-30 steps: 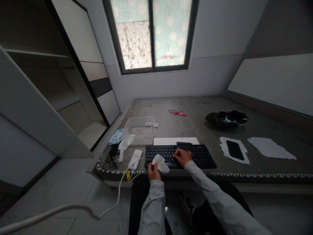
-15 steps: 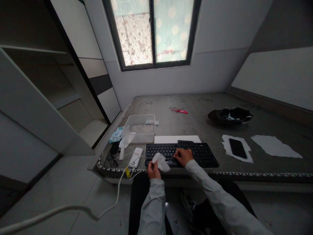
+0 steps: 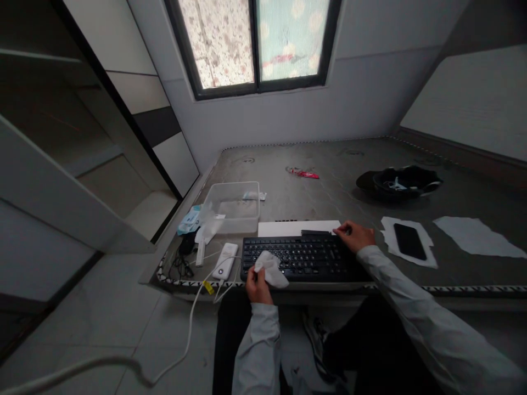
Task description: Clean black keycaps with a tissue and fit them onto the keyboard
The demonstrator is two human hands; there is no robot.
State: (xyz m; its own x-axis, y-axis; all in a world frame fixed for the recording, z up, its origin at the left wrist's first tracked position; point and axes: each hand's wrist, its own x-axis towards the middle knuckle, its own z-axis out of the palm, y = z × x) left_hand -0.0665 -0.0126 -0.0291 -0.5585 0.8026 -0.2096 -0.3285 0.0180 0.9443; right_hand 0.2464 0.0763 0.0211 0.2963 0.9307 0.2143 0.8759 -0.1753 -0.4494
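The left hand (image 3: 258,285) pinched a tissue (image 3: 272,269) between closed fingers. The right hand (image 3: 358,237) had its fingertips drawn together — whether on anything, I couldn't tell. The keyboard (image 3: 307,255) lay between them — a phone (image 3: 410,241) right of the right hand.

There was a wide grey mattress (image 3: 329,203), with a patterned border (image 3: 473,289) along its near edge. On its near middle part lay a black keyboard (image 3: 304,258), and just beyond it a flat white piece (image 3: 278,228). To the left there stood a clear plastic box (image 3: 242,225), with a white device (image 3: 225,261) nearer. Some red item (image 3: 308,174) lay farther; to the right were a dark cap (image 3: 368,182) and two white sheets (image 3: 477,236)
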